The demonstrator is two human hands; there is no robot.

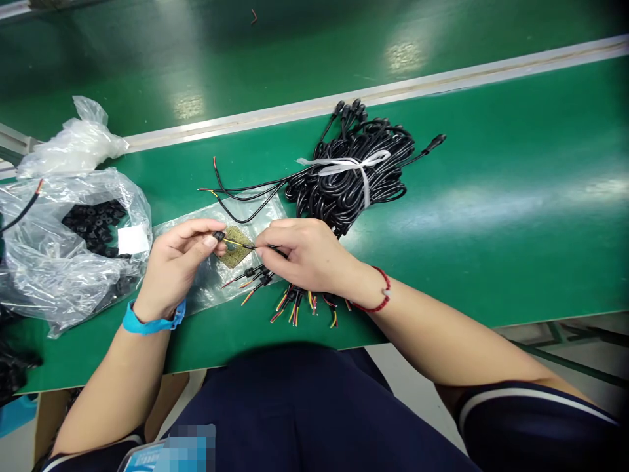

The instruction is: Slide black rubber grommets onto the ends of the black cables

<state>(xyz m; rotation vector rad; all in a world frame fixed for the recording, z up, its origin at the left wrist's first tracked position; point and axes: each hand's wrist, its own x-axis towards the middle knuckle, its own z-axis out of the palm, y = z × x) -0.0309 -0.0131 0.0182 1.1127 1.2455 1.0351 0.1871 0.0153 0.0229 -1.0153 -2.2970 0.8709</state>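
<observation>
My left hand (175, 262) pinches a small black ring-shaped part (219, 235) at its fingertips. My right hand (301, 252) pinches a thin black cable (272, 248) whose stripped coloured wires (239, 244) point into that part. Both hands hover just above the green table (491, 216). Under them lie several black cable ends with red and yellow wire tips (295, 308). A small yellow-green sponge pad (236, 248) sits on a clear plastic sheet (211, 282) below the wires.
A tied bundle of black cables (351, 174) lies behind my right hand. A clear bag of small black parts (93, 226) sits at the left, with a crumpled empty bag (73, 144) behind it. A pale rail (393, 88) crosses the table.
</observation>
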